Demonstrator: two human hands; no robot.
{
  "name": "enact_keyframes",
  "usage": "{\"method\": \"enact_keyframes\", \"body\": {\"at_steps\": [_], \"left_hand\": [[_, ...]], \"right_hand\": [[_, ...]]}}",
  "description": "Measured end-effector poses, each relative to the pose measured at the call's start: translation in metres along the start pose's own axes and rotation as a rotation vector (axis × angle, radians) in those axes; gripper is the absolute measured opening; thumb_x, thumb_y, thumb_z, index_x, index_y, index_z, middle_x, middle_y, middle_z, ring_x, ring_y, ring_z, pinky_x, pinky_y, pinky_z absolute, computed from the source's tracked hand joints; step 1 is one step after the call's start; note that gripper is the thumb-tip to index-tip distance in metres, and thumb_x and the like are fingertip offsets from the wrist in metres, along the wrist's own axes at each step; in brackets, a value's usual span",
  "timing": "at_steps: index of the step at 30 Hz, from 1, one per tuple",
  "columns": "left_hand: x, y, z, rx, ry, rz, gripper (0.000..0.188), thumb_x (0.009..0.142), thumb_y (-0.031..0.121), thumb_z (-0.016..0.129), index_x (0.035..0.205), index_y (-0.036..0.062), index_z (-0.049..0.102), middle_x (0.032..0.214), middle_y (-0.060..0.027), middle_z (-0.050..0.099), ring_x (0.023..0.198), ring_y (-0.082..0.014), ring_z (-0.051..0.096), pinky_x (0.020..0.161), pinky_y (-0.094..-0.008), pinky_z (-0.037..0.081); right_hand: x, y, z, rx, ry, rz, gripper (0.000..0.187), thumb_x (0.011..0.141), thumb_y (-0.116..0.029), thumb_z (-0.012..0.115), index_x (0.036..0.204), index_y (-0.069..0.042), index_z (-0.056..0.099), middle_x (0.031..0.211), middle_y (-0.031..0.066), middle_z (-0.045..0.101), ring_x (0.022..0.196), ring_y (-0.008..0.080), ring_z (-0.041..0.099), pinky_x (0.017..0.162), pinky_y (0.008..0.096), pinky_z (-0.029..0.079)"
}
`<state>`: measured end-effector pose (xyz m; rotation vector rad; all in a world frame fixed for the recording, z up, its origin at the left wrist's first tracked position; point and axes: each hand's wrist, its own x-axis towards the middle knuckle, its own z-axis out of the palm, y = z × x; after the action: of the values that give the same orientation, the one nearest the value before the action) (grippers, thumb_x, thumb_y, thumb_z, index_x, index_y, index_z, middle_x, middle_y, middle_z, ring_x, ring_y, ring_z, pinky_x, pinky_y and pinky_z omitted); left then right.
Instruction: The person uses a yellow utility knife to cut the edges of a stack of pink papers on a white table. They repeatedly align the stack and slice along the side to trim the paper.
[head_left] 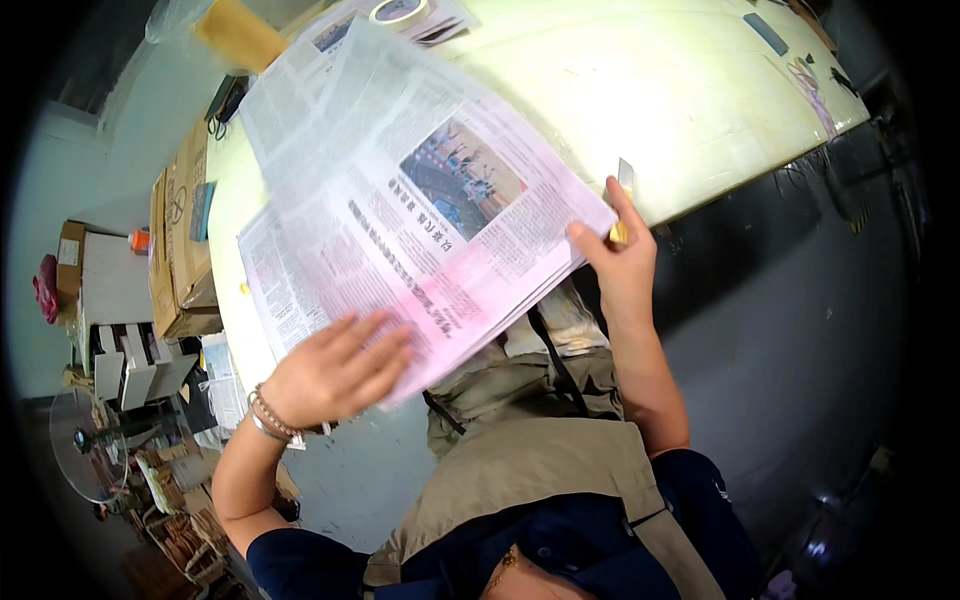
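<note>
Both hands were laid on a newspaper [420, 200] overhanging the worktop [640, 90] edge: the left hand [335, 370] pressed flat at seven o'clock, fingers spread, apparently steadying it; the right hand [620, 260] pinched the four o'clock corner, a small blade [625, 178] just beyond.
</note>
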<state>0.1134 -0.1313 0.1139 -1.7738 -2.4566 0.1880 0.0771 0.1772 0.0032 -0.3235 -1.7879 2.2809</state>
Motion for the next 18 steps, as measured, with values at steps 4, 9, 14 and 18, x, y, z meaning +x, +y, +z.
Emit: {"method": "enact_keyframes", "body": {"at_steps": [4,9,14,18], "left_hand": [[-0.019,-0.001,0.013,-0.379,-0.203,-0.292,0.040,0.076,0.015,0.068,0.115,0.0080,0.064,0.131,-0.0148,0.059,0.121,-0.0344,0.057,0.097,-0.0473,0.049],[0.021,-0.035,-0.020,-0.831,-0.435,-0.433,0.045,0.082,0.030,0.067,0.120,0.0077,0.061,0.122,-0.0177,0.061,0.111,-0.0356,0.058,0.096,-0.0447,0.045],[0.140,-0.082,0.014,-0.566,-0.105,-0.427,0.038,0.087,0.036,0.062,0.100,0.0010,0.065,0.096,-0.0187,0.067,0.084,-0.0346,0.064,0.073,-0.0398,0.049],[0.195,-0.104,0.036,-0.386,-0.519,-0.657,0.043,0.080,0.039,0.065,0.076,-0.0037,0.065,0.078,-0.0204,0.067,0.074,-0.0356,0.065,0.066,-0.0428,0.051]], "right_hand": [[-0.030,-0.001,0.002,-0.198,-0.007,-0.051,0.072,0.079,-0.002,0.072,0.144,0.000,0.040,0.107,0.0107,0.056,0.093,0.0149,0.059,0.073,0.0245,0.054],[-0.023,-0.005,0.006,-0.340,-0.020,-0.164,0.072,0.077,-0.002,0.071,0.143,-0.004,0.042,0.105,0.0117,0.055,0.092,0.0159,0.058,0.067,0.0259,0.053],[-0.022,-0.001,0.005,-0.318,-0.005,-0.147,0.071,0.077,-0.004,0.071,0.143,-0.004,0.043,0.106,0.0119,0.056,0.089,0.0161,0.058,0.065,0.0254,0.052],[-0.029,0.005,0.009,-0.315,0.004,-0.132,0.075,0.076,-0.005,0.074,0.144,-0.004,0.042,0.107,0.0130,0.056,0.092,0.0167,0.058,0.066,0.0251,0.053]]}}
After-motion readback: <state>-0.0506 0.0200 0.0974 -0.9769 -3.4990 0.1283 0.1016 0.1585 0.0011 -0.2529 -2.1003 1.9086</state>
